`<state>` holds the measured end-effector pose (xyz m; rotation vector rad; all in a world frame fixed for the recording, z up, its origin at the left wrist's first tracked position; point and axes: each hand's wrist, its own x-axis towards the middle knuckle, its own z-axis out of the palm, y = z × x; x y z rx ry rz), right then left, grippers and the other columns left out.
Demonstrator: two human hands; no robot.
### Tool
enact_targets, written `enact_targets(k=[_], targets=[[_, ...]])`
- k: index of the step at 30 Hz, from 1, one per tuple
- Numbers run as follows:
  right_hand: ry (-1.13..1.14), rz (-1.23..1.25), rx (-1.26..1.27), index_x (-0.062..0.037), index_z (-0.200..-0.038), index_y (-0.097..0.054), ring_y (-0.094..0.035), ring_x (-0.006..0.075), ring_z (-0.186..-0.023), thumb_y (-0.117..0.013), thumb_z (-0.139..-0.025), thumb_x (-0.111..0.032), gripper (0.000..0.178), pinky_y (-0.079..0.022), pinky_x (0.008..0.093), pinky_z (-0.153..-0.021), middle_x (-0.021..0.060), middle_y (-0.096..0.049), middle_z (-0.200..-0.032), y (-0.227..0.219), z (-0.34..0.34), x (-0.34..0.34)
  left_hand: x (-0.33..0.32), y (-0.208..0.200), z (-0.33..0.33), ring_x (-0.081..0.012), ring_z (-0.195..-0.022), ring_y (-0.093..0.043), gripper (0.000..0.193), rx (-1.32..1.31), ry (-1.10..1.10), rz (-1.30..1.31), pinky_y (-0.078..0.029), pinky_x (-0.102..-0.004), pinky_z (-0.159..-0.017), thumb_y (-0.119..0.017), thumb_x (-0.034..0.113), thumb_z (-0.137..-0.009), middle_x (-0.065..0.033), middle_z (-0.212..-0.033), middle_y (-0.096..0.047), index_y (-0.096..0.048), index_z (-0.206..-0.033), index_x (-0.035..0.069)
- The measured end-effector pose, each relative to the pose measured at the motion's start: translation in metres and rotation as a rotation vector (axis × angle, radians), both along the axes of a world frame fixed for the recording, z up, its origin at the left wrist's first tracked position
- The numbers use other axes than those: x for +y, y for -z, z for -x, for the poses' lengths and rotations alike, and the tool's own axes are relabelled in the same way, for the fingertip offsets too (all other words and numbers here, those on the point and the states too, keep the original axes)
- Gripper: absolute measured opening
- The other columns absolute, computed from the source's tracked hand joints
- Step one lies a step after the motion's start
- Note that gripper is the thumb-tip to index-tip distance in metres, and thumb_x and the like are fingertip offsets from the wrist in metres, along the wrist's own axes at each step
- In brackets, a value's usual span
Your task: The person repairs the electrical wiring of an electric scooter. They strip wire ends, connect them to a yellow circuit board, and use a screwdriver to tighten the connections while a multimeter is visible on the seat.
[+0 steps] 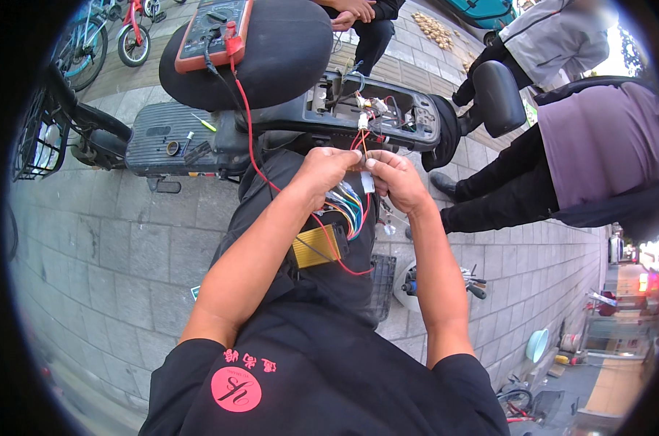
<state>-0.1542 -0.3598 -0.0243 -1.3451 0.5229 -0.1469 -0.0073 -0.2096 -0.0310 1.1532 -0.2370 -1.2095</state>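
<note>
Thin red and orange wires (364, 138) run down from a small white plastic connector (363, 122) into the person's fingertips, just beside the open frame of a black electric scooter (425, 123). The left hand (326, 171) pinches them between thumb and forefinger, and the right hand (396, 178) pinches at the same spot — the fingertips nearly meet, hiding exactly which strand each grips. Below the hands, a bundle of multicoloured wires (355, 211) lies near a yellow ribbed metal box (316, 248) on the person's lap. A long red test lead (255, 154) loops past the left forearm from a red-and-grey multimeter (213, 35), which rests on the rounded black seat (289, 54). Left of that — on the ridged grey footboard (152, 131) — lie a yellow-green screwdriver (207, 126) and a dark round tape roll (172, 148). To the right stands a person in a mauve top (598, 149).
</note>
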Motion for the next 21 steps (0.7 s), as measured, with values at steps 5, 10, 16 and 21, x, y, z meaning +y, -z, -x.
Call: enact_targets(k=[5,10,16,21], targets=[[-0.020,0.023,0.025,-0.0026,-0.129,-0.074,-0.046,0.0020,-0.061,-0.069,-0.108,-0.021,0.028,-0.036,0.0228,-0.053,-0.0074,-0.064,-0.085,-0.001,0.000,0.000,-0.005,-0.005,-0.001,-0.0212,-0.083,-0.077,0.020,0.110,-0.082,-0.053,-0.065,-0.0357,-0.076,-0.075,0.015,-0.101,-0.0145,-0.098,-0.079,-0.075,-0.104,-0.005],[-0.011,0.043,0.023,-0.0033,-0.127,-0.076,-0.046,0.0014,-0.062,-0.069,-0.108,-0.022,0.028,-0.035,0.0224,-0.053,-0.0080,-0.062,-0.083,0.000,0.001,0.001,-0.010,0.009,0.009,-0.0163,-0.081,-0.073,0.016,0.029,-0.195,0.040,-0.061,-0.0314,-0.074,-0.074,0.012,-0.099,-0.0098,-0.096,-0.078,-0.078,-0.103,-0.003],[0.052,0.115,0.078,-0.0035,-0.126,-0.076,-0.048,0.0015,-0.063,-0.068,-0.108,-0.021,0.027,-0.037,0.0213,-0.053,-0.0069,-0.064,-0.084,0.001,0.004,0.008,-0.001,0.024,0.023,-0.0122,-0.088,-0.071,0.019,-0.282,-0.275,0.025,-0.058,-0.0287,-0.081,-0.073,0.014,-0.100,-0.0061,-0.102,-0.078,-0.081,-0.107,-0.002],[0.051,0.101,0.064,-0.0030,-0.130,-0.076,-0.051,0.0010,-0.065,-0.068,-0.109,-0.021,0.028,-0.039,0.0208,-0.054,-0.0052,-0.070,-0.091,-0.002,0.004,0.008,-0.002,0.024,0.019,-0.0121,-0.096,-0.073,0.023,-0.329,-0.175,-0.018,-0.058,-0.0275,-0.083,-0.073,0.014,-0.102,-0.0075,-0.109,-0.080,-0.080,-0.115,-0.004]])
